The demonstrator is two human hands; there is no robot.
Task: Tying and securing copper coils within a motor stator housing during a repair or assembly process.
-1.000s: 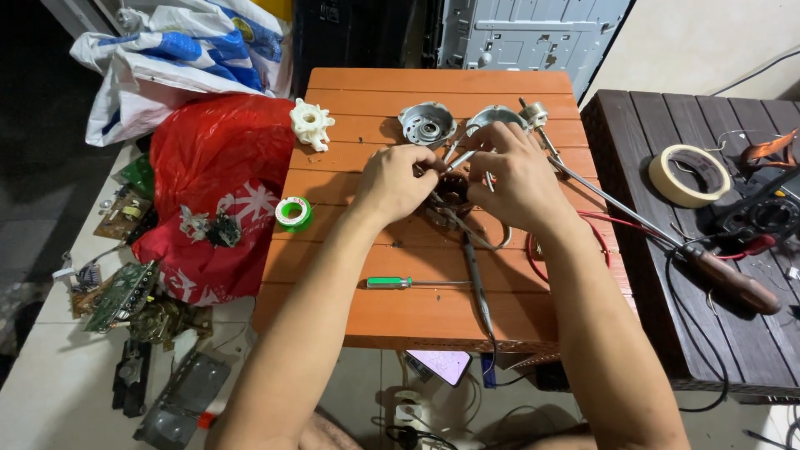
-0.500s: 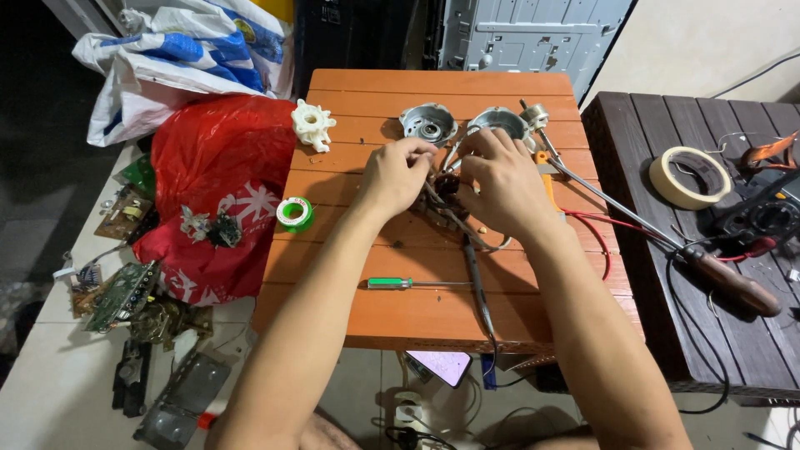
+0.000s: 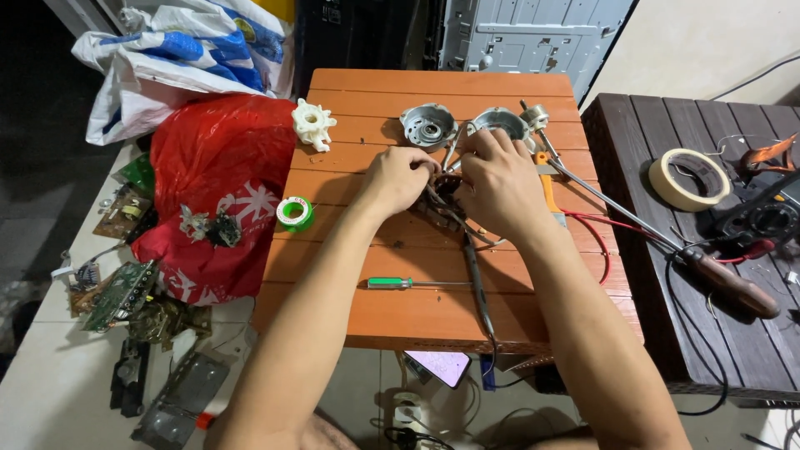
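My left hand and my right hand meet over the middle of an orange wooden table. Between them lies a dark wound motor part with wires, mostly hidden by my fingers. Both hands pinch at it. Just beyond my fingers sit two round grey metal motor housings, one at the left and one at the right. A dark cable runs from the part toward the table's near edge.
A green-handled screwdriver, a green tape roll and a white plastic fan wheel lie on the table. A long wooden-handled tool reaches onto the dark table with masking tape. Red bag and circuit boards at left.
Both hands have shifted slightly away from me and closer together over the motor part. Nothing else on the table has moved.
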